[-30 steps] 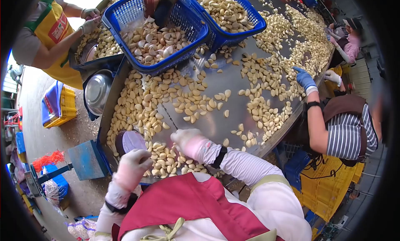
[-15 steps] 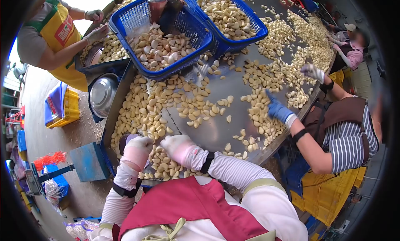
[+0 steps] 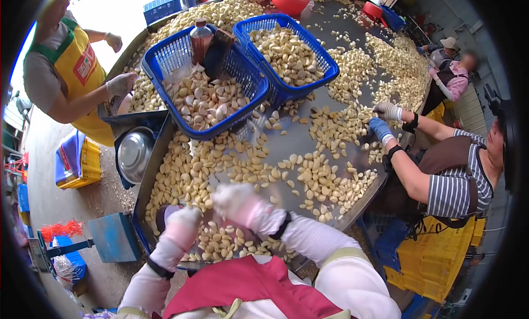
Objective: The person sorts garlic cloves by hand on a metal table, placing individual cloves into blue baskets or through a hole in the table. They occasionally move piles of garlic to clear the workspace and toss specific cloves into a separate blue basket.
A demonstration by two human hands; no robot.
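Observation:
My left hand [image 3: 184,223], in a white glove with a pink cuff, is closed low over peeled garlic cloves [image 3: 182,178] near the table's near left corner. Beside it sits a dark purple rounded thing [image 3: 161,217], partly hidden by the hand. My right hand [image 3: 237,203], gloved the same way, is just to the right, above the cloves. It is smeared by motion, but its fingers look curled in. Whatever either hand holds is hidden. More cloves [image 3: 212,239] lie between my hands and my red apron.
A blue basket [image 3: 206,133] holds garlic, a bottle [image 3: 200,41] and a dark object. Another blue basket [image 3: 308,89] holds peeled cloves. On the right, a co-worker's blue glove [image 3: 380,130] touches cloves. A metal bowl [image 3: 135,148] stands left, beside the table's raised edge.
The view has shifted, so the baskets appear further left. My right hand has moved slightly and blurs. The right-hand co-worker's gloves have come together, and cloves now spread wider on the near right.

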